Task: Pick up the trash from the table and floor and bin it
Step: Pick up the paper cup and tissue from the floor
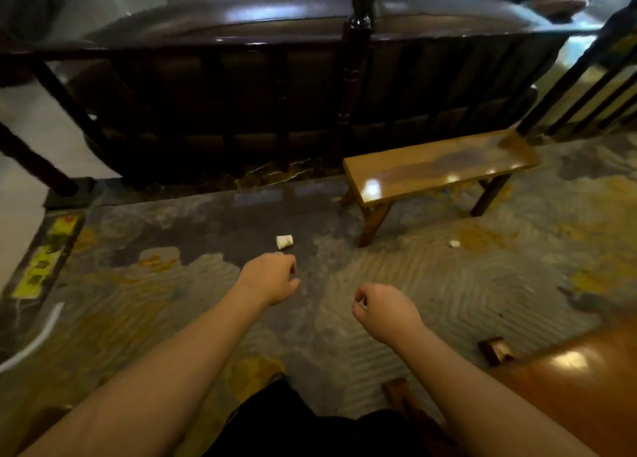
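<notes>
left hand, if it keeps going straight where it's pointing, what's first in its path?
Probably the small white cup lying on its side on the carpet, just beyond the left hand. Nothing shows between them, though depth is unclear from one view.

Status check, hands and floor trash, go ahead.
Left hand empty, above the white paper cup lying on the carpet. Right hand curled, contents unclear. Small white scrap near wooden bench. Nothing blocking.

I saw open carpet (431,284) between my left hand (272,277) and the small white cup (284,241), nothing standing between them. The wooden bench (437,167) stood to the right, its near leg beside a white scrap (454,243). A dark railing (356,77) closed off the far side
</notes>
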A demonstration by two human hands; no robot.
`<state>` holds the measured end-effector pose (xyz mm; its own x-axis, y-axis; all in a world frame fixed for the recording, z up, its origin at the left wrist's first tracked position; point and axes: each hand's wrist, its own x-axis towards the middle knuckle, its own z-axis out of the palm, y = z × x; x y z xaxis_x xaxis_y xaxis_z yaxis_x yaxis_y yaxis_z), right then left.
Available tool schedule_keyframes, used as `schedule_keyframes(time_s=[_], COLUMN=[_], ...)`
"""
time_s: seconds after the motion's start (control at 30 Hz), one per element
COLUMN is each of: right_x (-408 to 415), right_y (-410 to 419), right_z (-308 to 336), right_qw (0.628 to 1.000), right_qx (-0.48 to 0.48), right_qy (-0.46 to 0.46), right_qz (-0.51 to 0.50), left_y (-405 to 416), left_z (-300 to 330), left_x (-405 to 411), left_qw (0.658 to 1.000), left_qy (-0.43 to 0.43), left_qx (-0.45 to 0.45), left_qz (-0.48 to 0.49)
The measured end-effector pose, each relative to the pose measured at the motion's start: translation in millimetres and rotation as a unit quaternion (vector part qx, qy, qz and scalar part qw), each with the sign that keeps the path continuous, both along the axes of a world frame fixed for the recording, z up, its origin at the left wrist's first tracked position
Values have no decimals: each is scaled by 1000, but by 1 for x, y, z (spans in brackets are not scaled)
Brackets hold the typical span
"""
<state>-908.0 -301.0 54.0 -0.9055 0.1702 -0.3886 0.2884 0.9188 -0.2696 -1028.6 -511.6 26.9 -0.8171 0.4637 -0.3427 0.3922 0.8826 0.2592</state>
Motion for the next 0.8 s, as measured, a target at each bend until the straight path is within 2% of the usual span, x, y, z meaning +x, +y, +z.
schedule_keyframes(time_s=[0.2,0.47,0.7,0.8], right_x=[-102,-244,-322,-350], right_y=[37,100,126,121], right_z=[-37,-130,-257,-333], right_qw=[999,994,985,978], right_qx=[-27,-79,-86,-92], right_qy=[-22,-76,-151,-187], right_qz=[-21,7,-19,-29], left_y=[44,85,109,113], left_z=[-47,-140,-253,-326], left_x=[-103,-206,-288,-325], left_qw=[998,984,979,977], left_qy=[-42,-117,-147,-157], left_qx=[-53,-120,-134,-140], left_qz=[-13,55,50,22])
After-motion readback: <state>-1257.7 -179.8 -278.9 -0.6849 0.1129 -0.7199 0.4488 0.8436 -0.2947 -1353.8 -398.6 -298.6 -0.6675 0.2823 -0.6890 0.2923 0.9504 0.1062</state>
